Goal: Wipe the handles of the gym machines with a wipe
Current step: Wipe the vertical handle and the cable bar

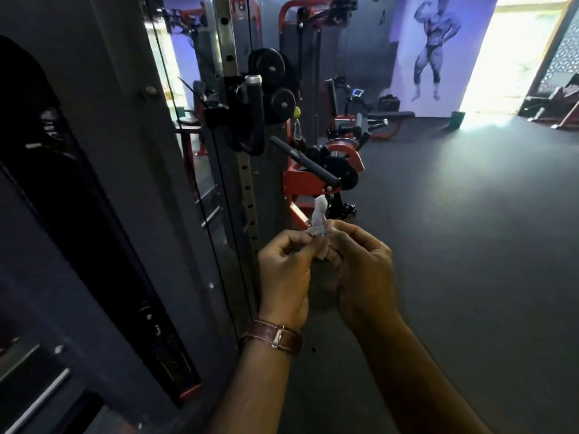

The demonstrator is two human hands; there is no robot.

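While your left hand [283, 270] and right hand [360, 270] both pinch the small wipe [319, 222], which points up between them, the black handle [305, 162] lies ahead and higher, slanting down to the right.

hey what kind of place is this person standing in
Almost certainly a gym. A cable machine upright with a row of adjustment holes stands close on the left, round weight plates hang behind it, and a bodybuilder mural fills the far wall. Both hands hold a crumpled wipe.
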